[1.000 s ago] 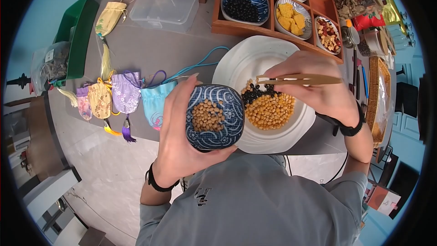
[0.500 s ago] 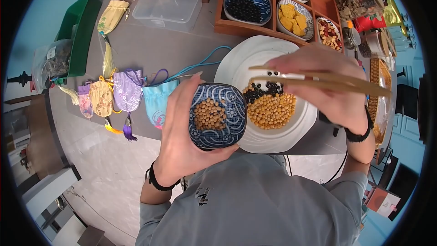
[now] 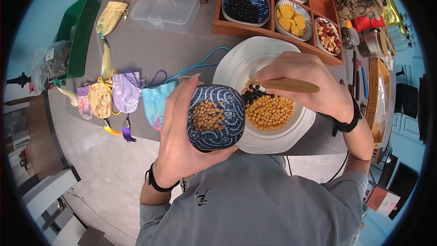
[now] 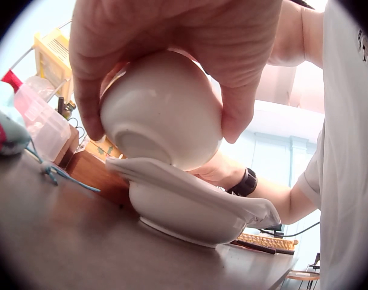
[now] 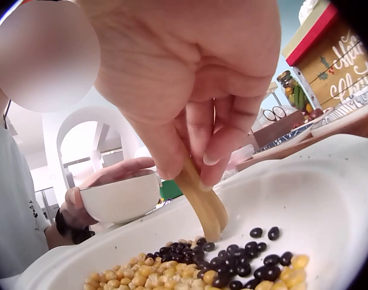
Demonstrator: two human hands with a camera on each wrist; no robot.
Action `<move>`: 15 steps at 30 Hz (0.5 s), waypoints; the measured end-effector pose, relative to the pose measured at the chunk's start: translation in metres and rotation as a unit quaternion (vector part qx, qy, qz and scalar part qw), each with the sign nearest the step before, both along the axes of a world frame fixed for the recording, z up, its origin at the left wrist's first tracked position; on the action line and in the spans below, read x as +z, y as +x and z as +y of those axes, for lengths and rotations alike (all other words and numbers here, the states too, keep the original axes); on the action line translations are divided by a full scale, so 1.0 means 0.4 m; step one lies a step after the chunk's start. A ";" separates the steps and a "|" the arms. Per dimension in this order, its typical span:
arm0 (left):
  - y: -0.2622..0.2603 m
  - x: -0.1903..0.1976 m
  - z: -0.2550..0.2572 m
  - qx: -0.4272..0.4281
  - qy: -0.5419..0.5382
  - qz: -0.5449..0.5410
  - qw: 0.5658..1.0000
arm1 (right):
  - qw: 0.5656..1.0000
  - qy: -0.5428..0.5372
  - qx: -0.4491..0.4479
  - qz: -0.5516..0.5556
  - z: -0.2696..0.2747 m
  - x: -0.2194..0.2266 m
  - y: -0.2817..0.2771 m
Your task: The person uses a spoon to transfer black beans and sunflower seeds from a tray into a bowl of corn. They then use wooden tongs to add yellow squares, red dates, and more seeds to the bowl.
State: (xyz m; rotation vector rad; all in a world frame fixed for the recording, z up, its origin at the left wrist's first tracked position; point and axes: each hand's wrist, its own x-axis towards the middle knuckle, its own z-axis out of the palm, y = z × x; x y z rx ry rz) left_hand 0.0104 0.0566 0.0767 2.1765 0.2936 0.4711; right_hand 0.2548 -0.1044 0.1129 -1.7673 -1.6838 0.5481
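My left hand (image 3: 178, 132) grips a blue patterned bowl (image 3: 215, 142) by its sides, tilted so the tan beans (image 3: 208, 116) inside face the head camera. In the left wrist view the bowl's white underside (image 4: 163, 109) is right over the rim of the white plate (image 4: 190, 202). With thumb and fingers my right hand (image 3: 309, 82) pinches wooden tweezers (image 3: 291, 85). Their tips are down in the plate, at the edge of the black beans (image 5: 232, 257) in the right wrist view. Yellow kernels (image 3: 271, 111) lie beside the black beans, with a few tan beans near them.
Behind the plate stands a wooden divided tray (image 3: 268, 32) with small dishes of ingredients. Drawstring pouches (image 3: 126, 92) lie to the left, a clear plastic box (image 3: 166, 7) and a green bin (image 3: 82, 41) farther back. A wicker basket (image 3: 378, 100) is at the right.
My right hand lifted the tweezers to the right with their arms apart, then brought them back down to the black beans, arms together. My left hand and the bowl have hardly moved.
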 end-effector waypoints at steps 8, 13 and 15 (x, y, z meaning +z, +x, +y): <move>-0.002 -0.002 0.001 0.001 -0.001 0.000 1.000 | 0.999 0.037 -0.028 -0.013 -0.010 0.021 -0.002; -0.002 0.003 0.000 -0.007 -0.016 0.008 1.000 | 0.992 0.072 -0.043 0.100 -0.010 0.105 -0.043; -0.002 0.004 -0.001 -0.012 -0.024 0.009 1.000 | 0.993 0.064 -0.019 0.097 0.001 0.112 -0.066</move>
